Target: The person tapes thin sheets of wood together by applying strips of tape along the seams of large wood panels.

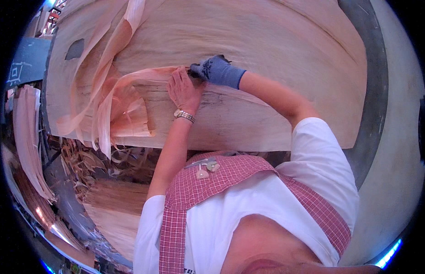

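A broad sheet of pale wood veneer (249, 123) lies before me. My left hand (185, 91), bare and with a metal-banded watch (183, 115) at the wrist, rests on it with fingers stretched out flat. Against its thumb side is my right hand (217, 71), in a blue-grey knit glove with dark marks. The gloved fingers are curled round a small dark object, mostly hidden, whose kind I cannot make out. A thin, orange-tinted veneer strip (144, 76) runs left from under my left fingers and curls over the sheet.
Long curled veneer strips (113, 43) and a torn piece (132, 114) lie at the sheet's left. A grey tabletop edge (380, 82) curves along the right. Veneer scraps (87, 162) heap below the near edge. Stacked veneer strips (27, 132) stand far left, beside a dark green board (29, 59).
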